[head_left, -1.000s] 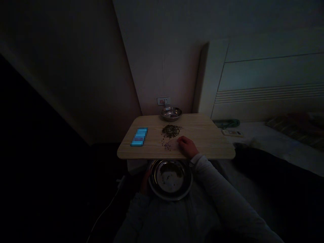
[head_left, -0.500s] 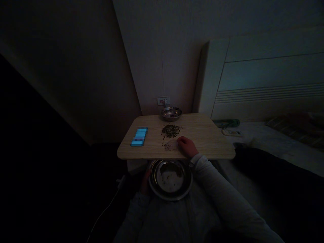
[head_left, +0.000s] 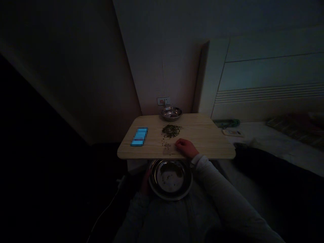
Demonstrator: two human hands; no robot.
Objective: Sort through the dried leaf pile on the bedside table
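My right hand rests over the front part of the wooden table with its fingers curled together. What they hold, if anything, is too dark to make out; a faint greyish patch lies just left of the fingertips. Beyond it is a pile of small dark green beans or seeds, with a few scattered toward the hand. Below the table edge, my left hand grips the left rim of a large shiny metal basin at my lap. A few small bits lie on the basin's bottom.
A smaller metal bowl stands at the back of the table. A lit phone lies at the left. Behind is a wall socket. To the right is a bed with a pale device on it. A white cable runs at lower left.
My right hand has shifted slightly left and toward me, along with the faint patch by its fingertips. My left hand and the basin stay in place. The scene looks a little brighter.
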